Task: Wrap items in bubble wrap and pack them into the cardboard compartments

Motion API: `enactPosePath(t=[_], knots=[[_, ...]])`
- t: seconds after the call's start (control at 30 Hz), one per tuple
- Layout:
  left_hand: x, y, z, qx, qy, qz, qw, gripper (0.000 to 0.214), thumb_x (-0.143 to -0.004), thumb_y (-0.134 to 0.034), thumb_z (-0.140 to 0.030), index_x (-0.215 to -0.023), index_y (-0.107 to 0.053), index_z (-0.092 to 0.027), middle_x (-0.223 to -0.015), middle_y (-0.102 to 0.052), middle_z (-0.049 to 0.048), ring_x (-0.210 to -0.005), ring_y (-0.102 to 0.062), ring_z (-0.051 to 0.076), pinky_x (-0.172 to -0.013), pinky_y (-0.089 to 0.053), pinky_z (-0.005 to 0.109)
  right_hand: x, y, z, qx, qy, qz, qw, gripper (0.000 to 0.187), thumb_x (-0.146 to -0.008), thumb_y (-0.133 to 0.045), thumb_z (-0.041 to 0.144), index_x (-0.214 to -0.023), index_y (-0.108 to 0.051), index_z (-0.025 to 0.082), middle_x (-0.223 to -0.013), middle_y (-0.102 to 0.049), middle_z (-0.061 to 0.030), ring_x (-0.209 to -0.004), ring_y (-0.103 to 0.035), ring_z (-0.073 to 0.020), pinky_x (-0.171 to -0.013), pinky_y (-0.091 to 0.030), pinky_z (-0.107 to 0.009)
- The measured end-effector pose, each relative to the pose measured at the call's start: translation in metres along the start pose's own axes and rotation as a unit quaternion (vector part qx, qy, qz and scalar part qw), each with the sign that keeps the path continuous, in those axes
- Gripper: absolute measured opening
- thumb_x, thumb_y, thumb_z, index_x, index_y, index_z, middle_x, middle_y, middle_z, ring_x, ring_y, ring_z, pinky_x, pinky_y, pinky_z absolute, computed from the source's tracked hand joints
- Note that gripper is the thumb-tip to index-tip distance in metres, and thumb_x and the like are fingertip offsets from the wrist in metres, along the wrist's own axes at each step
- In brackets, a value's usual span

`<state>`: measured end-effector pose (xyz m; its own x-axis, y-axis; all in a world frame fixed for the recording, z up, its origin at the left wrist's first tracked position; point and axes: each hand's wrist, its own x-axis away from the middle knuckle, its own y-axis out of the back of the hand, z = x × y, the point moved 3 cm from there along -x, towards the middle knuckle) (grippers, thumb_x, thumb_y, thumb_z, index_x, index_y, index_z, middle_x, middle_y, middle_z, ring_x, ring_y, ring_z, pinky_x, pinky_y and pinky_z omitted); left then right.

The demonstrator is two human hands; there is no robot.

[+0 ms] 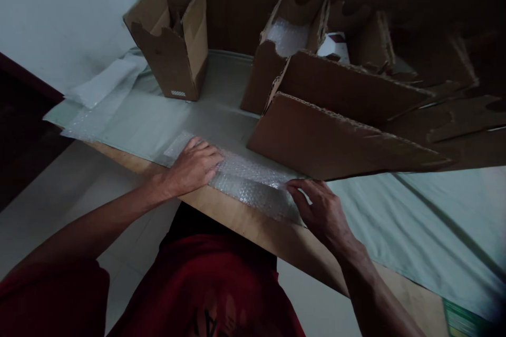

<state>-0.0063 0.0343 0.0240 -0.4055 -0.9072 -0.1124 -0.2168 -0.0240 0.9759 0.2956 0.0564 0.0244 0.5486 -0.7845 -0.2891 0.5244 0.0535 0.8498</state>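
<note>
A strip of clear bubble wrap (249, 169) lies along the front edge of the table, one layer folded partly over another. My left hand (196, 162) bears down on its left part with the fingers curled together against the plastic. At the right end, my right hand (318, 202) pinches the wrap's edge between thumb and fingers. The fingertips of both hands are partly hidden. Just behind my right hand stands a brown cardboard panel (336, 139), close to the knuckles.
A tall open cardboard box (169, 58) stands at the back left. Other bubble wrap sheets (105, 84) lie at the left end. Cardboard bins (264, 73) at the back right hold bubble wrap and a white item (334, 47). Pale green cloth (427, 216) covers the wooden table (253, 218).
</note>
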Motion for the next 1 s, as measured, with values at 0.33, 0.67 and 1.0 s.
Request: enactPosePath(t=[0.33, 0.67, 1.0], knots=[[-0.013, 0.069, 0.030, 0.141, 0.141, 0.003, 0.980, 0.026, -0.087, -0.052, -0.031, -0.093, -0.075, -0.023, -0.088, -0.078, 0.0015, -0.080, -0.069, 0.019, -0.075, -0.053, 0.030, 0.003, 0.040, -0.027, -0.138, -0.226, -0.055, 0.963, 0.033, -0.090, -0.064, 0.057, -0.094, -0.075, 0.025, -0.071, -0.072, -0.0018, -0.071, -0.072, -0.0228, -0.070, -0.056, -0.035], [-0.037, 0.016, 0.057, 0.111, 0.166, 0.046, 0.979, 0.034, -0.087, -0.054, -0.027, -0.111, -0.076, -0.017, -0.094, -0.078, 0.0077, -0.086, -0.072, 0.024, -0.082, -0.056, 0.037, 0.026, 0.017, -0.058, -0.147, -0.273, -0.044, 0.950, 0.026, -0.080, -0.069, 0.048, -0.084, -0.067, 0.022, -0.074, -0.071, -0.0026, -0.068, -0.066, -0.0206, -0.063, -0.052, -0.031], [-0.002, -0.002, -0.015, -0.003, -0.002, -0.203, 0.979, 0.030, -0.097, -0.055, -0.019, -0.125, -0.065, -0.018, -0.135, -0.063, 0.0147, -0.129, -0.058, 0.032, -0.112, -0.046, 0.055, 0.044, 0.008, -0.063, -0.098, -0.319, -0.058, 0.941, 0.041, -0.078, -0.067, 0.048, -0.107, -0.069, 0.019, -0.072, -0.072, -0.0013, -0.059, -0.062, -0.0185, -0.059, -0.051, -0.031]])
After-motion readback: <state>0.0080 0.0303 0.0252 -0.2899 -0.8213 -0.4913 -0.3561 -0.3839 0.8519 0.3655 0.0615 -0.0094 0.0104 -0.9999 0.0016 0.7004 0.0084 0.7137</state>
